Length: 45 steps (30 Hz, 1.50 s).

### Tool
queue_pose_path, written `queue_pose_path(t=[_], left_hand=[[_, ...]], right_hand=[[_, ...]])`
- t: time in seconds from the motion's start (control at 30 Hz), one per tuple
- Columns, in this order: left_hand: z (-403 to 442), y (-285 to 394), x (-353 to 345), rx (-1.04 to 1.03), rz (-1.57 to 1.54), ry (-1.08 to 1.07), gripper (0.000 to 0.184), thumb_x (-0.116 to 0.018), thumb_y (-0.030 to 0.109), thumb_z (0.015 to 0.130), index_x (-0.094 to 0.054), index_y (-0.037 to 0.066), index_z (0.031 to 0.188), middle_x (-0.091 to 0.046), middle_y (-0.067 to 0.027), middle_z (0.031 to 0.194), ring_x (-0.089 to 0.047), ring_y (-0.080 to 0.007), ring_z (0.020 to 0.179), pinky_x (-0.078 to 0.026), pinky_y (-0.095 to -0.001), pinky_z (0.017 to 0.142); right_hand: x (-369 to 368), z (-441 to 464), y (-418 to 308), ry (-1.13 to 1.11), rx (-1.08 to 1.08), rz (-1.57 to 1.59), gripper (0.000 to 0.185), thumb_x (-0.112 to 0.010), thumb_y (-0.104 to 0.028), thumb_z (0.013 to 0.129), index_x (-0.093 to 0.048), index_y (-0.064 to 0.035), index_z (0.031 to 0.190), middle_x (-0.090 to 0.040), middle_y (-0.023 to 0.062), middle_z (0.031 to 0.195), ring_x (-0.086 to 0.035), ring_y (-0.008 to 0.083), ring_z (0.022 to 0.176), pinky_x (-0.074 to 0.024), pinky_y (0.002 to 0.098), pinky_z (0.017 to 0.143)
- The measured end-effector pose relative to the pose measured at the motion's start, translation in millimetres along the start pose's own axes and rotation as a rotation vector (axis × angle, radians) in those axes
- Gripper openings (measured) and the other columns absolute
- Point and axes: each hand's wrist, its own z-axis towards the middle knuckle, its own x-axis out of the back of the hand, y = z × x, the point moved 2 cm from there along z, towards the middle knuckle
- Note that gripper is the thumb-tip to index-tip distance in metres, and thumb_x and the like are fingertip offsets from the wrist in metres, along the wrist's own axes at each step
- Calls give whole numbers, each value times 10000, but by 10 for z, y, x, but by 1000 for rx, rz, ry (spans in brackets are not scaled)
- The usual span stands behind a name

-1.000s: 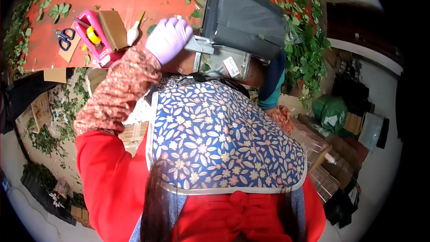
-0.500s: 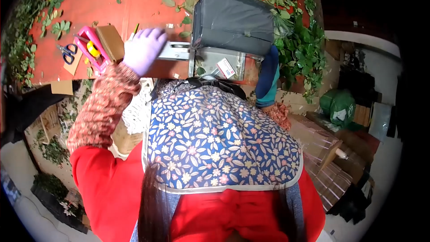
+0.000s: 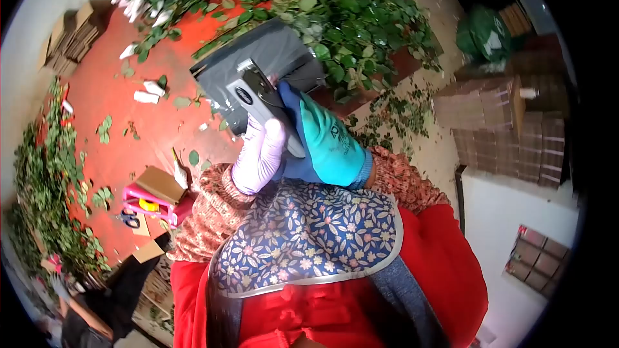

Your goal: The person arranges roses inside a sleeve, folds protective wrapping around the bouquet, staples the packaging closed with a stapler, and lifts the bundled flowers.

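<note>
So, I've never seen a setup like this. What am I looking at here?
There's no robot here: a person works with two gloved hands, seen by one camera worn on the head, looking forward and down. The left hand wears a pale purple glove; the right hand wears a teal and navy one. Together they hold a long grey tool, probably a stapler. On the red table lie a dark package, green leaves, a pink tape dispenser and scissors.

I'm in a workshop for cut greenery: a broad red worktable (image 3: 103, 125) strewn with leafy stems (image 3: 358, 32). A pink tape dispenser (image 3: 137, 206) and scissors (image 3: 131, 220) lie near its edge; bundled cardboard (image 3: 509, 125) is stacked beyond, off the table.
</note>
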Motion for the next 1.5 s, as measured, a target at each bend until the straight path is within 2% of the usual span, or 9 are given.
queue_pose_path(t=[0.07,0.13,0.2,0.27,0.47,0.93,1.07,1.37,1.5], left_hand=[[61,-20,87,-42,335,-163,712,-577,430,948,-320,-20,1436,-456,-191,1354,-477,-309,1235,-377,-366,1039],[277,183,226,-127,990,-364,805,-713,530,781,-462,-37,1294,-564,-273,1158,-563,-437,1050,-466,-431,922],[449,208,519,-212,1277,-285,859,-798,513,660,-505,18,1299,-534,-240,1277,-532,-421,1139,-446,-460,951],[652,189,638,-347,1355,-149,985,-819,544,589,-462,26,1347,-480,-245,1363,-493,-421,1211,-422,-463,1002],[700,-71,786,-370,1480,-77,1348,-782,697,485,-206,32,1506,-254,-256,1531,-244,-437,1409,-194,-553,1139],[204,-147,899,-303,1456,26,1214,-691,733,589,-289,4,1471,-481,-231,1376,-444,-425,1254,-307,-501,1086],[177,-169,859,-290,1582,-58,897,-668,625,714,-454,120,1423,-426,-187,1466,-413,-417,1310,-314,-480,1098],[225,-230,811,-302,1549,-28,911,-645,651,722,-454,99,1421,-413,-190,1475,-381,-422,1343,-287,-494,1120],[274,-240,809,-305,1527,-25,906,-636,649,735,-445,96,1426,-419,-191,1470,-380,-420,1343,-282,-499,1120]], right_hand=[[-176,-206,179,-8,-180,98,834,-681,-182,824,-210,13,1484,-461,275,1338,-538,420,1141,-466,452,950],[-236,-321,403,18,-346,666,741,-671,-235,868,-293,19,1453,-523,236,1257,-559,334,1121,-481,423,935],[-556,-578,731,263,-858,2125,561,-543,-273,985,-355,3,1436,-540,170,1245,-548,234,1138,-485,369,953],[-239,-631,686,147,-576,1450,502,-451,-275,1032,-357,-6,1444,-509,166,1331,-483,236,1260,-441,353,1032],[-138,-681,743,220,-495,1358,514,-497,11,948,-363,-4,1444,-547,146,1340,-527,249,1254,-416,352,1051],[-266,-630,728,101,-466,1281,518,-548,-43,921,-389,-2,1413,-558,111,1331,-540,210,1225,-431,340,1023],[-276,-660,758,63,-458,1228,524,-558,-35,910,-395,-2,1407,-565,103,1313,-550,205,1195,-427,334,1025],[128,-481,969,-387,-241,482,667,-589,-6,825,-367,-16,1454,-575,126,1265,-563,196,1131,-450,324,959],[124,-410,1166,-295,-76,196,602,-640,-117,837,-443,-37,1399,-606,231,1153,-631,362,991,-510,413,841]])
